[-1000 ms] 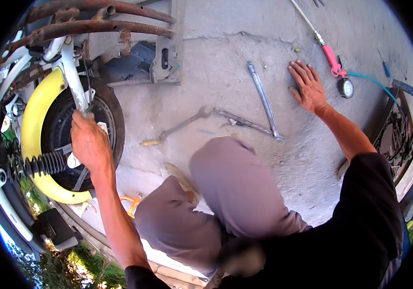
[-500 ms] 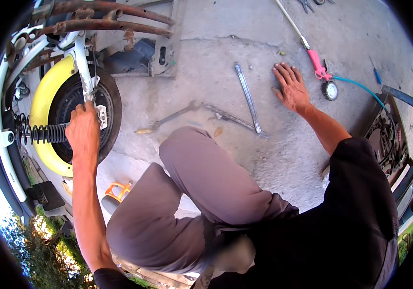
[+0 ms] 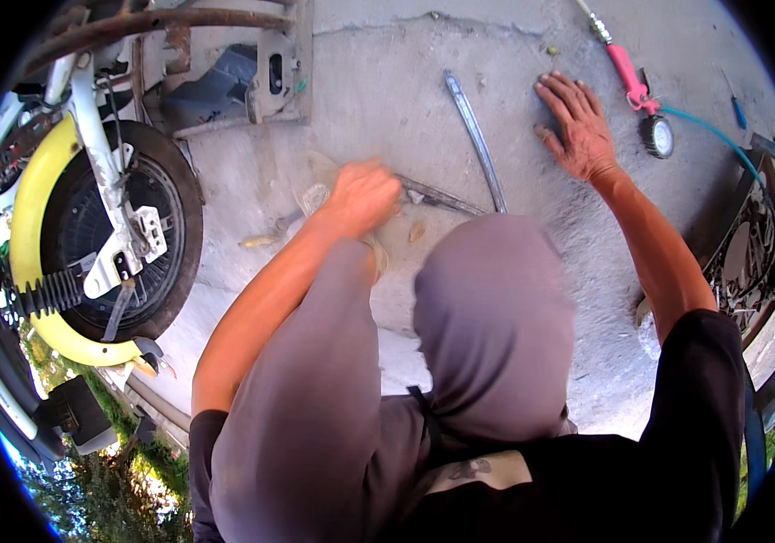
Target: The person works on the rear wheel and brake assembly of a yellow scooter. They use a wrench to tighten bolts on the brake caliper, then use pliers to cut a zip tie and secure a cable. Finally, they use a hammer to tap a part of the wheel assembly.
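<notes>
Near the middle, my left hand [image 3: 365,192] is closed low over the floor beside a crossed metal bar [image 3: 449,201]; what its fingers hold, if anything, I cannot make out. An upright-lying silver bar [image 3: 470,127] is to its right. A yellow-ended tool [image 3: 251,242] lies partly hidden to its left. My right hand [image 3: 577,127] rests flat on the concrete, fingers apart, near a pink air gun [image 3: 624,72] with a round gauge [image 3: 661,138] and teal hose.
At left stands a two-wheeler's wheel [image 3: 175,262] with yellow guard [image 3: 34,235], white fork and spring. Rusty tubes and a frame [image 3: 281,81] are above. A screwdriver [image 3: 738,113] and a metal assembly [image 3: 740,253] are at right. My bent knees fill the lower middle.
My left hand has left the white fork at the wheel and moved right to the tools on the floor. My knees have shifted; my right hand stays flat on the concrete.
</notes>
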`<state>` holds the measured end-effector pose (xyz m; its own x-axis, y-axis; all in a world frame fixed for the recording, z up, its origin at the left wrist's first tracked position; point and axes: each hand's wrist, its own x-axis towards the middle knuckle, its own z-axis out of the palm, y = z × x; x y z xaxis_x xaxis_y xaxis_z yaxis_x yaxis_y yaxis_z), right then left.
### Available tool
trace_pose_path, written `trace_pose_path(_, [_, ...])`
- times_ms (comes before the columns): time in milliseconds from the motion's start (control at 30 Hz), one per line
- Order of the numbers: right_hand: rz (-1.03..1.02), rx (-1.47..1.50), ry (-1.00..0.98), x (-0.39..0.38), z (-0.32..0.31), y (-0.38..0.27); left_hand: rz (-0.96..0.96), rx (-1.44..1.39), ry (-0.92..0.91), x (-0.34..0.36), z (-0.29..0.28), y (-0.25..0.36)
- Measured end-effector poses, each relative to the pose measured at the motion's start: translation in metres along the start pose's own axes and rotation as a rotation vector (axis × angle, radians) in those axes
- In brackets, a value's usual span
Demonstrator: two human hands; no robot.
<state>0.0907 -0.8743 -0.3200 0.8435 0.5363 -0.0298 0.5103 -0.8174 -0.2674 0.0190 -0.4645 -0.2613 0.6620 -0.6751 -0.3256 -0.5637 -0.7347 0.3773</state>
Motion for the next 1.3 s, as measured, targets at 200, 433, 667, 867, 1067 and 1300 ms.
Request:
trace_pose_path(200, [-0.012, 0.009, 0.043, 0.002, -0.002, -0.003, 0.035, 0.108, -0.085, 0.013, 0.038, 0.012])
trace_pose_path(433, [0.008, 0.001, 0.003, 0.004, -0.002, -0.004, -0.002, -0.147, 0.115, 0.003, -0.017, 0.001])
trace_pose_path(667, [0.004, 0.045, 0.016, 0.005, -0.007, -0.005, -0.624, -0.594, 0.054, -0.024, -0.124, -0.026])
trace_pose_path(867, [0.038, 0.09, 0.041, 0.014, -0.014, -0.014, -0.608, -1.046, 0.21, -0.046, -0.122, -0.029])
trace_pose_path(1067, [0.188, 0.861, -0.075, 0.09, -0.072, -0.114, -0.495, -1.282, 0.307, -0.059, -0.128, -0.024])
trace_pose_path(1300, [-0.004, 1.153, -0.233, 0.205, -0.156, -0.273, -0.502, -1.335, 0.535, -0.073, -0.152, -0.027])
